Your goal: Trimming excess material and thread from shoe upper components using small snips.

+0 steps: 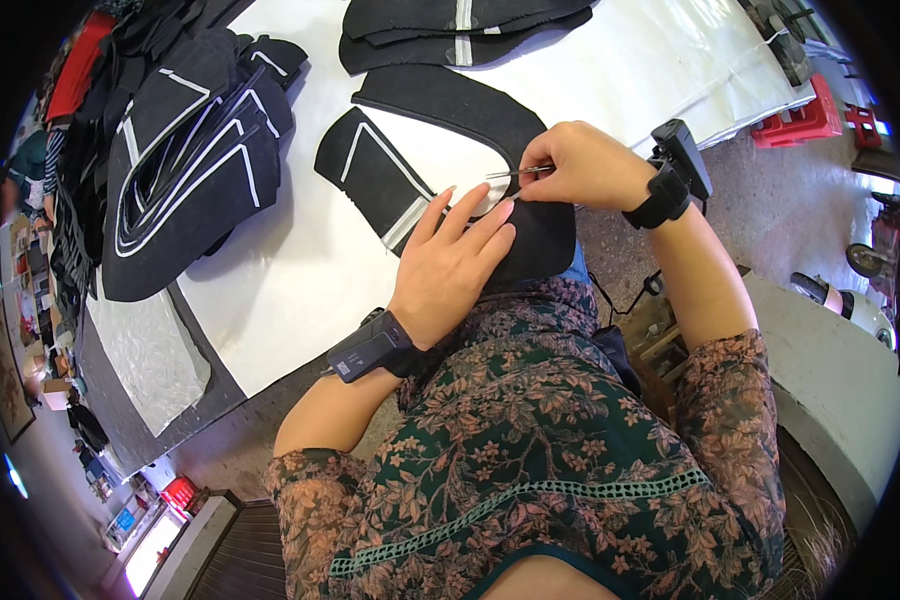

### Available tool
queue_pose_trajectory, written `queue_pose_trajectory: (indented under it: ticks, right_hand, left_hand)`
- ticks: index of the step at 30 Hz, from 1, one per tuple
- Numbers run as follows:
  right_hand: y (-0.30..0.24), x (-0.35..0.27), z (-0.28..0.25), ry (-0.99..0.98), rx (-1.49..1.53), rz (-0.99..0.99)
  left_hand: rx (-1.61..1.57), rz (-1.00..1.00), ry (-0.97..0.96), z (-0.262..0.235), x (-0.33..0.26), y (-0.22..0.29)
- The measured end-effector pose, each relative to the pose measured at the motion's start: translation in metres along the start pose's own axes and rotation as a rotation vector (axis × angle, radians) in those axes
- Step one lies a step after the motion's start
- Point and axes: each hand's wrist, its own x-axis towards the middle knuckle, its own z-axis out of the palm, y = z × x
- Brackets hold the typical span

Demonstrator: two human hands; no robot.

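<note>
I see the white-covered bench [300, 270] carrying a black U-shaped fabric panel [440, 110] with grey stripes at its near edge. My left hand [450, 265] lies flat on the panel, fingers spread; my right hand [580, 165] has fingers pinched on thin metal tweezers [515, 173] touching it.

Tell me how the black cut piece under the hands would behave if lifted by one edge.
The black piece would probably flop: it looks thin and lies flat under the left hand. Likely light for its size, like the similar cut pieces stacked nearby. It may slide easily on the smooth white table cover.
</note>
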Motion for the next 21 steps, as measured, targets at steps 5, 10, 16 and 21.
queue_pose_trajectory:
  ticks: [5,10,16,21]
  right_hand:
    - [0.002,0.007,0.0,0.044,-0.023,-0.055]
    - [0.006,0.011,0.002,0.03,-0.076,-0.033]
    - [0.002,0.019,-0.005,-0.068,-0.106,-0.002]
    - [-0.006,0.019,-0.008,-0.063,-0.205,-0.05]
  left_hand:
    - [-0.014,0.005,0.019,0.002,0.0,-0.002]
    - [-0.03,-0.033,0.048,0.005,0.005,0.002]
    - [0.034,-0.055,0.086,0.012,0.014,0.008]
    - [-0.02,-0.006,0.046,0.006,0.011,-0.003]
